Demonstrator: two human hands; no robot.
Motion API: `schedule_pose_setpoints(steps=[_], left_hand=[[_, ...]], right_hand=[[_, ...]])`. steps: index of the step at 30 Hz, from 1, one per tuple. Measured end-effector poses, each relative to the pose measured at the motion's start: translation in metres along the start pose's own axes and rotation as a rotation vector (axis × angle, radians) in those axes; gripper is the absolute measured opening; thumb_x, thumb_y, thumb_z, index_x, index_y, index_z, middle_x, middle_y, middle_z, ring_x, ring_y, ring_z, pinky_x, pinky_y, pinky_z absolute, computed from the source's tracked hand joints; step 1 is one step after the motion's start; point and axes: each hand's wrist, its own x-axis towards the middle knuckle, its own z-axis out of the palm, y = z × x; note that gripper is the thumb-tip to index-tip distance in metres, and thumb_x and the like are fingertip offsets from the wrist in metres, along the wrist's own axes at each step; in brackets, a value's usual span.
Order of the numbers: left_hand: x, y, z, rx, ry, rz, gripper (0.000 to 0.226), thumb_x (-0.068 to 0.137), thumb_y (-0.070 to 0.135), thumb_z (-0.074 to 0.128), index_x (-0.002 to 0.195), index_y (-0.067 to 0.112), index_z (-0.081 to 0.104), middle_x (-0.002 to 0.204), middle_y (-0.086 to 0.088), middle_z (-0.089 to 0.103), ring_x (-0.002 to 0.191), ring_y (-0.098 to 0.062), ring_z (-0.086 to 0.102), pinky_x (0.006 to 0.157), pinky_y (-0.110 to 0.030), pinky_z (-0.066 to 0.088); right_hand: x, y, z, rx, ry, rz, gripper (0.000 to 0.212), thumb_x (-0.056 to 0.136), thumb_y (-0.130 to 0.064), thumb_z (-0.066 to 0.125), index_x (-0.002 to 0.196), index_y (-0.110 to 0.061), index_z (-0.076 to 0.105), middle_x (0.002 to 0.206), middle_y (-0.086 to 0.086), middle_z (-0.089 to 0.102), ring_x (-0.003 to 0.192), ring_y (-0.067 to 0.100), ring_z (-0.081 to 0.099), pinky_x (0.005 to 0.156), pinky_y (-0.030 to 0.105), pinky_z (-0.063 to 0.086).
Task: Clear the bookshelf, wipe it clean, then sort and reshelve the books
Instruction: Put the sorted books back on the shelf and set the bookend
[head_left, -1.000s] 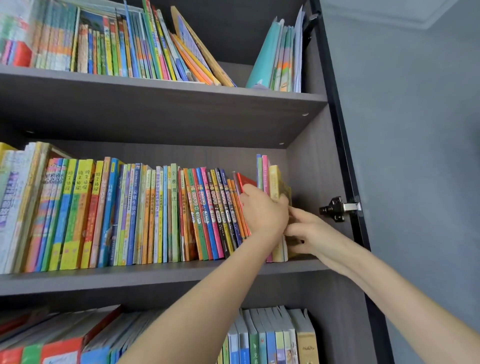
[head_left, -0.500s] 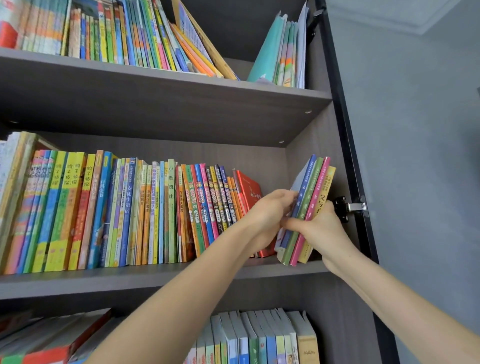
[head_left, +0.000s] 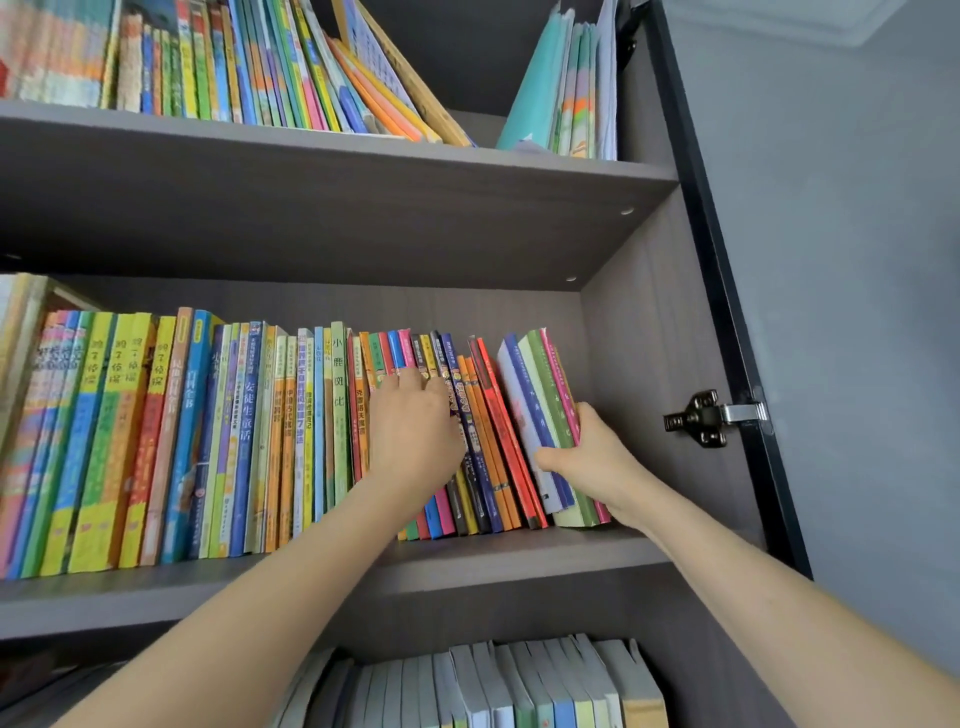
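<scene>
Book bundle (head_left: 543, 395) stands centre right of frame, at the shelf's (head_left: 493, 558) right end, long axis upright, tipped left onto the row (head_left: 208, 441). Right hand (head_left: 592, 462) is on it, fingers wrapped round its spines. Left hand (head_left: 415, 431) just left, fingers flat against the row, gripping nothing.

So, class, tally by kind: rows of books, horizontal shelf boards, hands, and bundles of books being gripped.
Rows of books: 3
Horizontal shelf boards: 2
Hands: 2, left hand and right hand
Gripped bundle: 1
Total: 8
</scene>
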Motion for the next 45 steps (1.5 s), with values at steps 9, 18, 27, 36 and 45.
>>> schedule_pose_setpoints(steps=[9, 18, 27, 36, 45], left_hand=[[0.075, 0.001, -0.009, 0.158, 0.015, 0.057, 0.047, 0.098, 0.047, 0.037, 0.118, 0.011, 0.059, 0.124, -0.011, 0.051, 0.116, -0.030, 0.045, 0.096, -0.041, 0.033], [0.106, 0.028, 0.008, 0.141, -0.194, -0.148, 0.050, 0.083, 0.059, 0.055, 0.107, 0.016, 0.064, 0.125, -0.012, 0.054, 0.120, -0.031, 0.045, 0.103, -0.041, 0.027], [0.101, 0.040, 0.002, -0.017, 0.020, -0.124, 0.043, 0.089, 0.044, 0.053, 0.100, 0.003, 0.064, 0.114, -0.015, 0.057, 0.110, -0.033, 0.049, 0.093, -0.038, 0.034], [0.091, 0.068, -0.038, -0.324, 0.112, -0.152, 0.032, 0.095, 0.017, 0.050, 0.118, -0.004, 0.043, 0.123, -0.021, 0.049, 0.109, -0.034, 0.056, 0.082, -0.032, 0.044], [0.094, 0.030, -0.098, -0.565, 0.383, -0.305, 0.034, 0.096, 0.020, 0.054, 0.123, 0.004, 0.042, 0.129, -0.013, 0.048, 0.111, -0.023, 0.056, 0.078, -0.024, 0.041]], right_hand=[[0.007, 0.009, 0.007, 0.026, 0.081, 0.087, 0.056, 0.083, -0.013, 0.069, 0.125, -0.017, 0.033, 0.117, 0.006, 0.054, 0.102, 0.019, 0.058, 0.078, 0.032, 0.052], [0.002, 0.017, -0.008, -0.101, -0.090, 0.138, 0.076, 0.077, -0.014, 0.077, 0.133, -0.018, 0.026, 0.121, 0.003, 0.051, 0.108, 0.018, 0.055, 0.086, 0.032, 0.052], [0.005, 0.020, -0.029, -0.358, 0.177, 0.018, 0.046, 0.078, -0.018, 0.074, 0.112, -0.010, 0.044, 0.114, 0.007, 0.058, 0.091, 0.021, 0.057, 0.070, 0.028, 0.048], [-0.023, 0.023, -0.039, -0.462, 0.312, 0.203, 0.052, 0.086, -0.033, 0.068, 0.111, -0.007, 0.030, 0.112, 0.010, 0.058, 0.097, 0.028, 0.062, 0.064, 0.032, 0.047], [-0.026, -0.012, 0.004, -0.752, 0.344, -0.270, 0.034, 0.094, -0.045, 0.053, 0.080, -0.014, 0.055, 0.074, 0.003, 0.058, 0.067, 0.020, 0.056, 0.045, 0.022, 0.027]])
